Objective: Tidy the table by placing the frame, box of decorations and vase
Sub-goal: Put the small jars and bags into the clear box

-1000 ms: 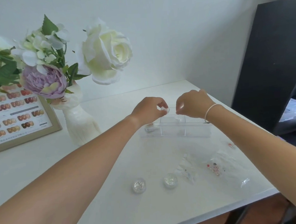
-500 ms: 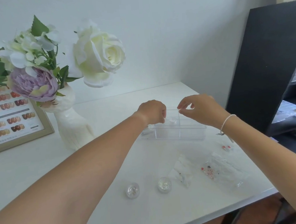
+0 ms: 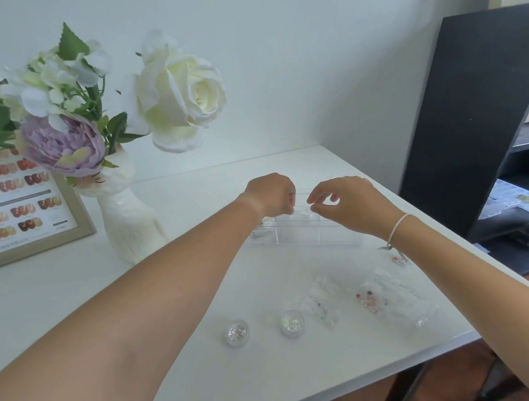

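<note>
White table (image 3: 77, 298) — vase (image 3: 125, 221), frame (image 3: 73, 233), box (image 3: 305, 232)

Single head view, looking forward and down, close over white table (image 3: 205, 374); both forearms reach in from bottom.

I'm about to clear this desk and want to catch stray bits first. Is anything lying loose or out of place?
Yes. Two small glitter jars and clear decoration bags lie loose near the front edge of the table, outside the clear compartment box. Nothing looks spilled or broken.
</note>
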`<control>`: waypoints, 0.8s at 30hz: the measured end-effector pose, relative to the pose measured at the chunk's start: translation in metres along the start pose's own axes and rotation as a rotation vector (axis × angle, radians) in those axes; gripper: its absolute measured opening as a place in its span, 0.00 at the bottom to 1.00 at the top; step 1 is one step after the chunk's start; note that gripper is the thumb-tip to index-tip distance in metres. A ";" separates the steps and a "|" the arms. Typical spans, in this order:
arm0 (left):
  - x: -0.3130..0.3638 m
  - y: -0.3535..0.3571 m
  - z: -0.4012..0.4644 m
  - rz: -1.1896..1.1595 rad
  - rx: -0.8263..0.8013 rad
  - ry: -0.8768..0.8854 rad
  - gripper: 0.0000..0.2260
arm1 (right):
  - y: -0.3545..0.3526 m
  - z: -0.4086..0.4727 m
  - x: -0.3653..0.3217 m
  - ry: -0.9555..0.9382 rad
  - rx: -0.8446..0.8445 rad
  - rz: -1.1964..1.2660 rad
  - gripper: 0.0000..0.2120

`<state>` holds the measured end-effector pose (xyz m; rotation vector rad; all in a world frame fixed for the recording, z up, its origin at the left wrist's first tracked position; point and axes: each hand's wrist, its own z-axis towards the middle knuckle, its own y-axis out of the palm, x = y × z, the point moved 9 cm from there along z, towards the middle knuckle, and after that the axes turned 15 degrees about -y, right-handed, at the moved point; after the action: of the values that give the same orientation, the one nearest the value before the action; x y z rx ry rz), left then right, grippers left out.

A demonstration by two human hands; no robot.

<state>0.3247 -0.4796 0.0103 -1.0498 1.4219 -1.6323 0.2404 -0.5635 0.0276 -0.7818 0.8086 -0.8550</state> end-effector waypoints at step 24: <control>-0.084 0.010 -0.188 -0.566 -0.067 0.060 0.04 | 0.059 -0.085 -0.106 -0.125 -0.458 0.236 0.12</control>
<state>0.1877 -0.3292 -0.0208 -1.5542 1.2917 -2.0284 0.1436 -0.4685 -0.0313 -1.1040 0.9773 -0.4071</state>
